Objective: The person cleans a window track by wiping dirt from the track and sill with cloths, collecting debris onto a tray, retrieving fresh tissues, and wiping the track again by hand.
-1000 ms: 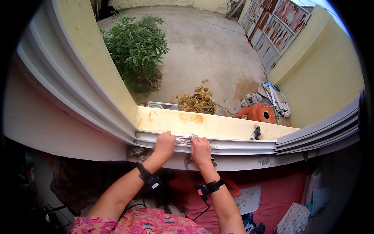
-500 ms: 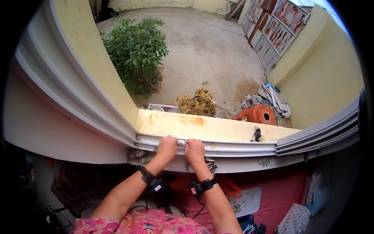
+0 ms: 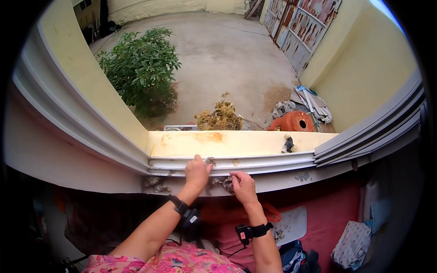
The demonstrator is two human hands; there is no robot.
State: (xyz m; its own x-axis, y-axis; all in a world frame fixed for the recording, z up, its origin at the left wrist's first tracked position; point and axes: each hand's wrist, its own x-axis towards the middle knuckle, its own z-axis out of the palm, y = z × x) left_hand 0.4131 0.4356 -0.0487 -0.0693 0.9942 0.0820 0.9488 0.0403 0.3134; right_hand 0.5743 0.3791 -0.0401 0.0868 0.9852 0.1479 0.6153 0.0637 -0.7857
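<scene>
Window track [image 3: 273, 164]: long axis runs side to side across view, approx. level, L end at white side frame [image 3: 91, 127], R end at stacked sash frames [image 3: 373, 125]. Rails + grooves run parallel w/ that axis. Pale yellow outer sill [image 3: 255, 142] lies along its far side, inner ledge [image 3: 273, 181] along its near side.

L hand [image 3: 196, 175] is over the track, L of centre, fingers curled in, pointing away from the body. Small grey cloth bit [image 3: 210, 161] shows just R of its fingers, in the track; can't tell if the hand grips it, or which way the bit's long axis lies.

R hand [image 3: 244, 187] is lower, over inner ledge, partly open, fingers bent & pointing L, at the R end of crumpled rag [image 3: 223, 183]. Can't tell if it has hold. That rag sits on the ledge btwn the two hands, long axis roughly side to side, slanting a bit down to R.

2nd crumpled rag [image 3: 157, 184] lies on the ledge's L end, well apart from R hand. Small black-and-pale object [image 3: 287, 144] leans on outer sill, R part, long axis roughly up-down.
</scene>
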